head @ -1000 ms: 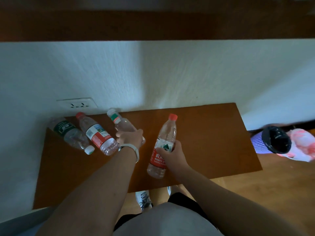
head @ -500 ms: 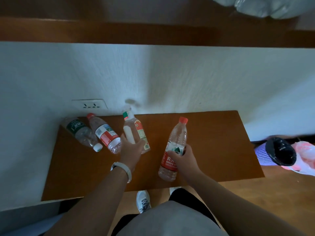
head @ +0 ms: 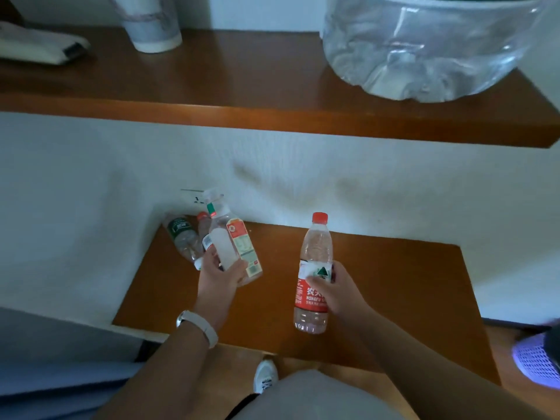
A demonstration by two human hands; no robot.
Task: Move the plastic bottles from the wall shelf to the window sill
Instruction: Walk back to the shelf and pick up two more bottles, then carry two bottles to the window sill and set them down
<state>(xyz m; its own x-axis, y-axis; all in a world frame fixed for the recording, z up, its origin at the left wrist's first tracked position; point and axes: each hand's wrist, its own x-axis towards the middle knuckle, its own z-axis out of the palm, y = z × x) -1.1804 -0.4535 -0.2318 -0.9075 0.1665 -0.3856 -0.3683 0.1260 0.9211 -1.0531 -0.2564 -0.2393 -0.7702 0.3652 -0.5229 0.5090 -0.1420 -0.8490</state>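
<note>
while each hand (head: 219, 275) (head: 336, 291) grips a bottle (head: 235, 247) (head: 313, 268), two lie shelved.

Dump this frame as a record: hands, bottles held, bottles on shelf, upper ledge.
left hand: grips white-capped bottle, tilted
right hand: grips red-labelled bottle at its label
on shelf: green-labelled bottle, half-hidden red-capped bottle, lying by the wall
upper ledge: paper cup, large clear jug

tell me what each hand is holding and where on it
The left hand grips the white-capped bottle by its lower body, near the base. The right hand grips the red-capped bottle around its middle, at the label.
</note>
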